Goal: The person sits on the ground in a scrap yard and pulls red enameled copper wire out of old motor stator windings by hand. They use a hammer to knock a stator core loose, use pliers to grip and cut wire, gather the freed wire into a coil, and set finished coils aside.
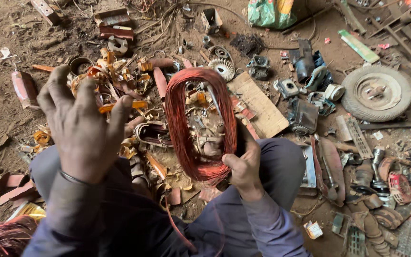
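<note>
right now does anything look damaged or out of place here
Yes. The copper coil in the right hand is bent into a lopsided oval, one strand trailing loose over the lap. The left hand hangs open above torn insulation strips scattered on the dirt.

A scrap-stripping yard — dirt floor (5, 28) strewn with motor parts (305, 114).

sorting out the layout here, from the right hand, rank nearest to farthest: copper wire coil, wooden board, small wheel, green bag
1. Copper wire coil: gripped in the right hand at its lower edge.
2. Wooden board: on the ground just above the hand.
3. Small wheel: far to the hand's upper right.
4. Green bag: at the top edge, about as far as the wheel; too close to call.
</note>
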